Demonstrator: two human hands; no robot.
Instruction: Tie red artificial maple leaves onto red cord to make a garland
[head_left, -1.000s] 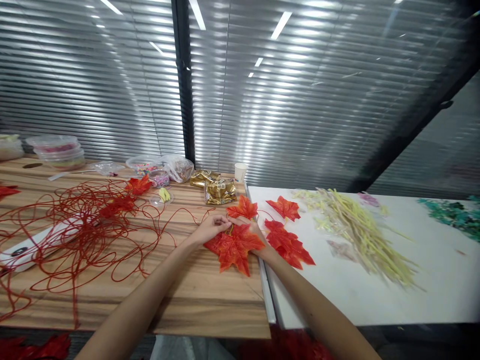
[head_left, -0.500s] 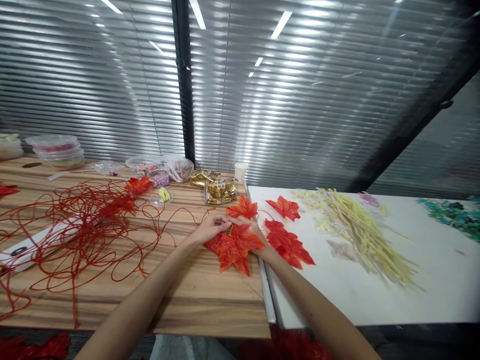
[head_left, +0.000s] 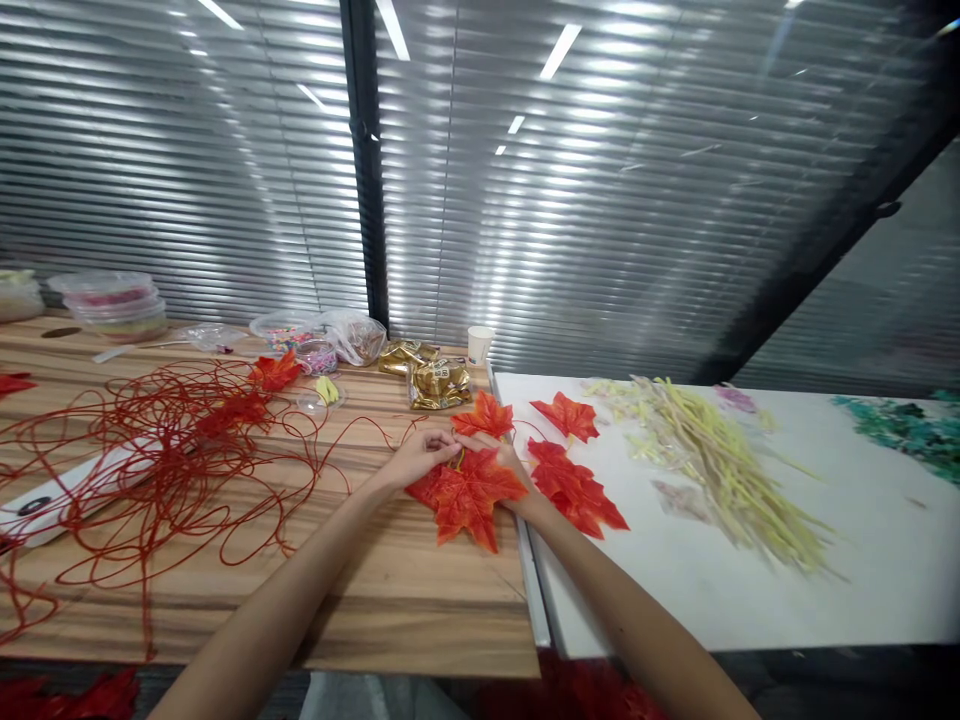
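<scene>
Both hands meet at the wooden table's right end, over red-orange artificial maple leaves. My left hand pinches at the yellowish leaf stems, its fingertips closed together. My right hand comes in from the other side with its fingertips touching the left ones; the big front leaf covers part of it. Another maple leaf lies just behind the hands. On the white table, a single leaf and a cluster of leaves lie to the right. Thin red cord runs from the left towards my hands.
A big tangle of red cord spreads at left over a white elongated device. Gold packets, a paper cup and plastic tubs stand along the back. Yellow strips lie on the white table.
Hardly anything differs. Both hands keep their pinch at the leaf stems, and the whole view has shifted very slightly.
</scene>
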